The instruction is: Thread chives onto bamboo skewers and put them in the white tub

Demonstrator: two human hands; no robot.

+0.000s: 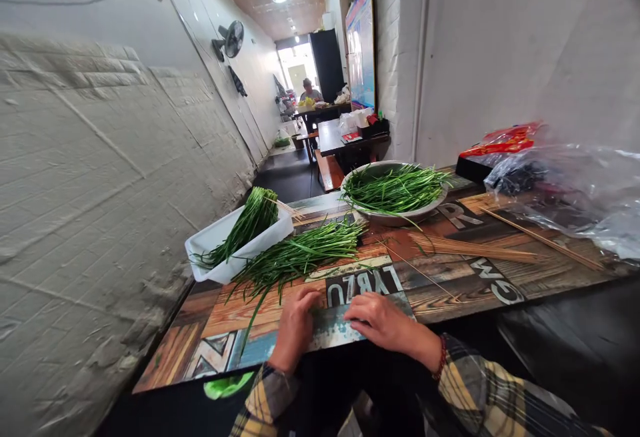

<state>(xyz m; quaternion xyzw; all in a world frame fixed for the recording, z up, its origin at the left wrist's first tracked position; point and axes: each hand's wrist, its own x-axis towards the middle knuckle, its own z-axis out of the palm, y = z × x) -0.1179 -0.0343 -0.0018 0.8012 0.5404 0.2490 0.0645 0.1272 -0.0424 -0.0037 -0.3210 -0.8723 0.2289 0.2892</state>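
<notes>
My left hand rests at the near edge of the table, fingers curled together, with nothing visible in it. My right hand lies a short way to its right, fingers bent and close together, also with nothing visible in it. Just beyond my left hand is a loose pile of garlic chives, a few leaves trailing toward me. A white plastic tray at the left holds bundled chives with thin sticks at their upper end. Beyond my right hand, a single bamboo skewer lies slantwise on the table.
A metal bowl heaped with chives stands at the back. Several bamboo skewers lie right, near clear plastic bags and a red packet. A brick wall runs along the left. A person sits far back.
</notes>
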